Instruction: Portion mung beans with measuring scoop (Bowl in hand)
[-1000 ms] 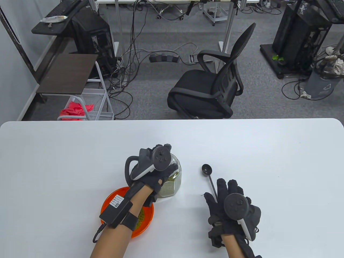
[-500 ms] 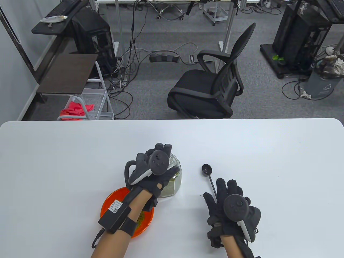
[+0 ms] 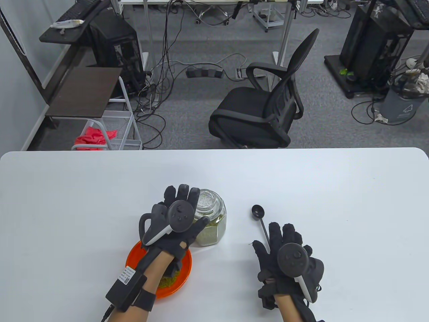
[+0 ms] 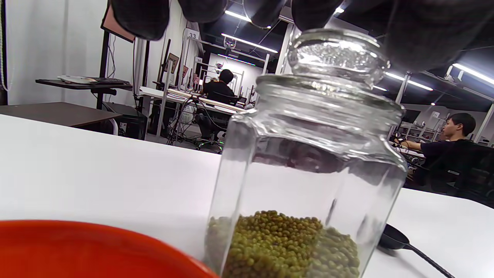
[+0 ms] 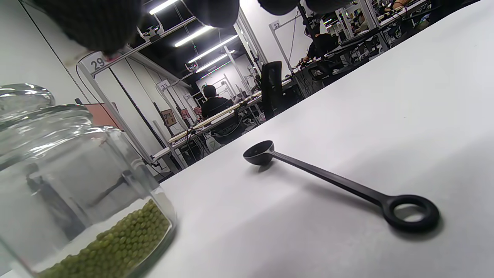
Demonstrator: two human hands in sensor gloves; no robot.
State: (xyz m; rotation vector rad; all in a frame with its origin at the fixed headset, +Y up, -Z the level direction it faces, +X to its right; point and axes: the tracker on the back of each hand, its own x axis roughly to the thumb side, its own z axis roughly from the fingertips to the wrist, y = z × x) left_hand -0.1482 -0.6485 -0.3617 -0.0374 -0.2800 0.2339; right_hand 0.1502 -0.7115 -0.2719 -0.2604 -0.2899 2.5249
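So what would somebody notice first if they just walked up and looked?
Probably the bright orange bowl near the table's front edge, with green beans in it, half hidden under the left hand. Just behind it stands a glass jar holding mung beans, lid on. To its right a black scoop lies flat by the right hand.

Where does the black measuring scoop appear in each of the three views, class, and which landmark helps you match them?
Table view: scoop lies right of centre on the table, handle under the right hand.
Left wrist view: only its bowl and some handle, bottom right.
Right wrist view: whole scoop, centre, lying flat.
Shared landmark: the glass jar of mung beans.
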